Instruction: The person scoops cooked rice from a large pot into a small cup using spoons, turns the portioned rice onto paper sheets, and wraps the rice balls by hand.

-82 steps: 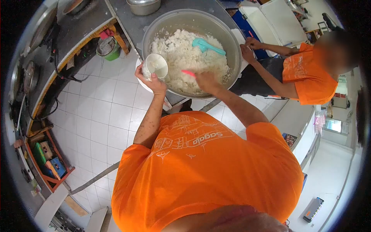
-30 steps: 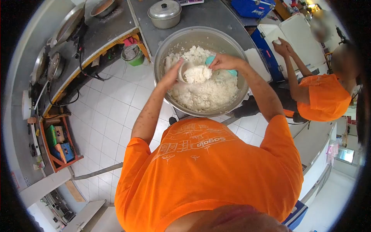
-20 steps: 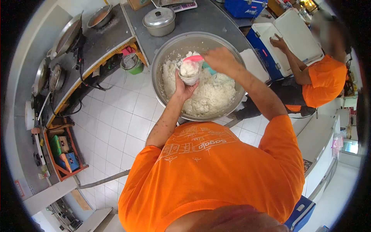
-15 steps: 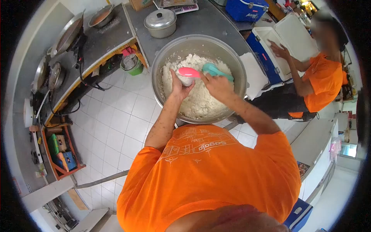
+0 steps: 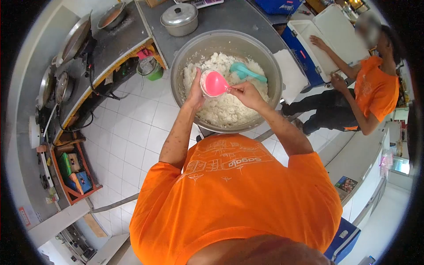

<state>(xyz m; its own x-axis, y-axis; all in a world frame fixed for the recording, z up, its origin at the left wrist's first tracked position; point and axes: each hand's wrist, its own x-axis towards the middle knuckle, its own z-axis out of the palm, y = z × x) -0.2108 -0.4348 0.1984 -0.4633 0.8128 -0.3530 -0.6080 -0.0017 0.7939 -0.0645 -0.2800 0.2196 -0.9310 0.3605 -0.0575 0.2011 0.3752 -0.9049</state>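
Observation:
A large metal pot (image 5: pixel 277 95) full of white rice (image 5: pixel 232 112) stands in front of me. Over the rice my left hand (image 5: pixel 195 93) is wrapped around a small bowl (image 5: pixel 202 85), mostly covered from above. My right hand (image 5: pixel 248 94) grips the handle of a pink rice paddle (image 5: pixel 215 83), whose broad face lies over the bowl's opening. Whether the paddle presses on rice inside the bowl is hidden. A teal rice paddle (image 5: pixel 248 72) rests on the rice toward the pot's far right side.
A lidded pot (image 5: pixel 180 20) sits on the dark counter beyond. Pans (image 5: pixel 111 17) line the left counter. At right, a co-worker in an orange shirt (image 5: pixel 375 88) stands by an open blue-and-white cooler (image 5: pixel 309 57). A green bucket (image 5: pixel 154 73) is on the floor.
The pink paddle has turned so its broad face shows over the bowl. My right hand has shifted slightly. The co-worker has straightened and drawn one hand back from the cooler.

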